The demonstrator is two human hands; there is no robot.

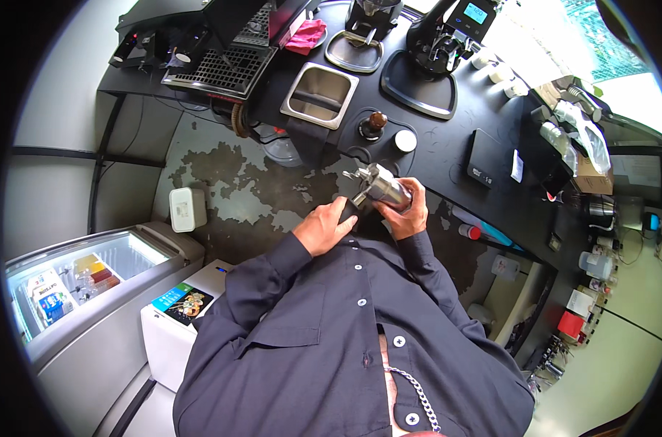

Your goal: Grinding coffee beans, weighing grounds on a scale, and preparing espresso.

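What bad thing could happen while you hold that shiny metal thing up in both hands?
The metal portafilter is held in the air by the left hand and the right hand, out past the edge of the black counter. If the grip slips, it could fall to the worn floor. Anything inside might spill on the dark shirt.

A black worktop [447, 138] carries a square steel knock box [320, 95], a wooden-knobbed tamper [373, 125], a white round cap [406, 140], a flat black scale [485, 164] and a dark grinder [447, 33] with a small screen. A pink cloth [305, 35] lies beside a perforated drip tray [222, 69]. Below left, a glass-topped chest freezer [90, 273] holds cartons
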